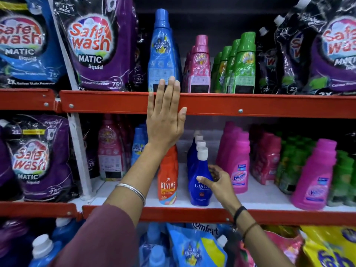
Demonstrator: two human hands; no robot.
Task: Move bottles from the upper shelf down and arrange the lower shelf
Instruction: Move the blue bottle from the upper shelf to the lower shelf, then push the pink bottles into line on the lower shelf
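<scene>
A tall light-blue bottle [161, 51] stands at the front of the upper shelf [250, 105], with pink bottles [200, 66] and green bottles [242, 64] to its right. My left hand [165, 116] is raised flat over the red shelf rail, fingers straight, fingertips against the base of the light-blue bottle. On the lower shelf [260, 197] a row of dark-blue Ujala bottles [199, 189] stands upright. My right hand [219, 180] wraps the front Ujala bottle, thumb on its front and fingers behind. An orange Revive bottle [167, 180] stands just left of it.
Pink Vanish bottles [237, 162] and another Vanish bottle [316, 176] stand right of the Ujala row, with green bottles [342, 176] beyond. Safe Wash pouches [96, 45] fill both shelves' left side and the upper right. Pouches and bottles crowd the bottom shelf.
</scene>
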